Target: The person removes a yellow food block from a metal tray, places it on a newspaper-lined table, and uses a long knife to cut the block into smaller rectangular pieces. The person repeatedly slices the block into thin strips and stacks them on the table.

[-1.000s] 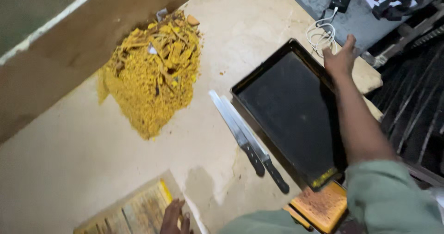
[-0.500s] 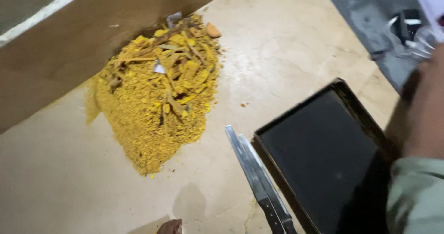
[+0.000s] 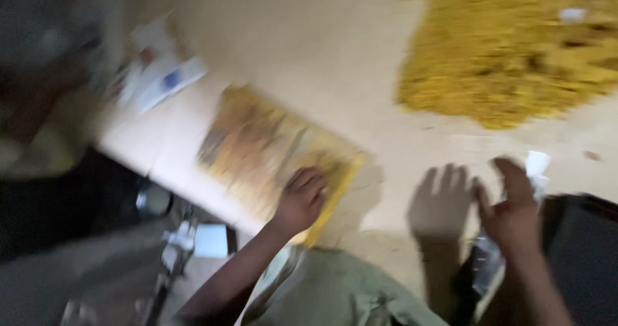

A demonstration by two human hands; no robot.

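Note:
The view is heavily blurred. My left hand (image 3: 299, 200) lies on the near corner of a yellow-stained wooden board (image 3: 257, 146), fingers curled on its surface. My right hand (image 3: 512, 213) hovers above the tan tabletop (image 3: 309, 43) with its fingers spread and casts a shadow to its left. A small white scrap (image 3: 537, 165) shows beside its fingertips; whether the hand holds it cannot be told. A big heap of yellow powder and pieces (image 3: 508, 62) lies at the top right, away from both hands.
A dark tray (image 3: 586, 249) sits at the right edge, just behind my right hand. A knife (image 3: 486, 261) lies under my right wrist. Loose papers (image 3: 164, 75) rest at the table's left end. Dark, cluttered floor lies lower left.
The camera has swung left and down. My right hand has come back from the tray's far end to the near table edge. My left hand now rests on the board.

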